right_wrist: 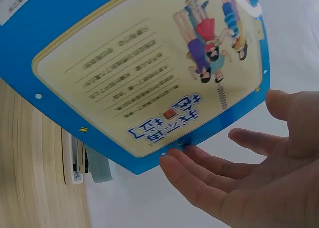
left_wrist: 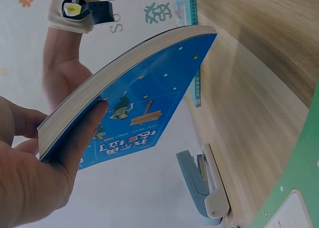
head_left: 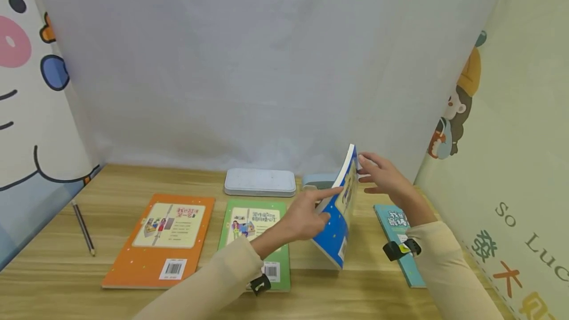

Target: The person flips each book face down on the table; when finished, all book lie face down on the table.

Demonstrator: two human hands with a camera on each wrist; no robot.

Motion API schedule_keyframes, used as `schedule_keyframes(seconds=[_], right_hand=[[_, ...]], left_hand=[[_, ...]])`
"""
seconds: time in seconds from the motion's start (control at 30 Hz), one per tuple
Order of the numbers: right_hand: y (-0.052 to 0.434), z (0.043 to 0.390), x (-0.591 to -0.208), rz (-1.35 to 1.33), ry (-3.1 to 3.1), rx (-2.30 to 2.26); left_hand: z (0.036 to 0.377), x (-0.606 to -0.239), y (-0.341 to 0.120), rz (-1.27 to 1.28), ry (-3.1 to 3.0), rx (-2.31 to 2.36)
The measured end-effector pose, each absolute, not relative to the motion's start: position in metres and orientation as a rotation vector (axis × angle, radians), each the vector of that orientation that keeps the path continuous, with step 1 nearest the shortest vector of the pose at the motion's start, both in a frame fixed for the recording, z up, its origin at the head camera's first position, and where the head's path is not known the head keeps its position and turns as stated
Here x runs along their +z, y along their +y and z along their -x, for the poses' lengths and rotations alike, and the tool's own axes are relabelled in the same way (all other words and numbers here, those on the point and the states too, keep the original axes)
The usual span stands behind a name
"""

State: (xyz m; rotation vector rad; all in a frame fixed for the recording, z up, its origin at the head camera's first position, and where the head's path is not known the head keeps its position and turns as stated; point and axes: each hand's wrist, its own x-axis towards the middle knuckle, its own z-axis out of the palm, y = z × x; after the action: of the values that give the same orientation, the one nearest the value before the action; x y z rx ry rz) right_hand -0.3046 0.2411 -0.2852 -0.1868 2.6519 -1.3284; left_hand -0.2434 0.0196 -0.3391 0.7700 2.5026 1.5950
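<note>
Blue book [head_left: 338, 214] upright on the wooden desk [head_left: 378, 285], tilted.

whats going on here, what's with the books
A person is tipping a blue book up on its edge on the wooden desk. The left hand grips it, thumb on one cover and fingers on the other, while the right hand touches its far side with straight fingers. An orange book, a green book and a teal book lie flat nearby, with a pencil, a pale blue case and a stapler.
</note>
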Motion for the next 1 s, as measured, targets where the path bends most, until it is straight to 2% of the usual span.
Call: schedule_keyframes(seconds=[0.5,1.0], right_hand=[[0.256,0.311,-0.310,0.225,2.499,-1.448],[0.273,0.325,-0.333,0.129,2.272,-1.647]], left_hand=[[0.245,-0.334,0.008,-0.713,2.293,1.862],[0.244,-0.332,0.007,-0.694,2.208,1.920]])
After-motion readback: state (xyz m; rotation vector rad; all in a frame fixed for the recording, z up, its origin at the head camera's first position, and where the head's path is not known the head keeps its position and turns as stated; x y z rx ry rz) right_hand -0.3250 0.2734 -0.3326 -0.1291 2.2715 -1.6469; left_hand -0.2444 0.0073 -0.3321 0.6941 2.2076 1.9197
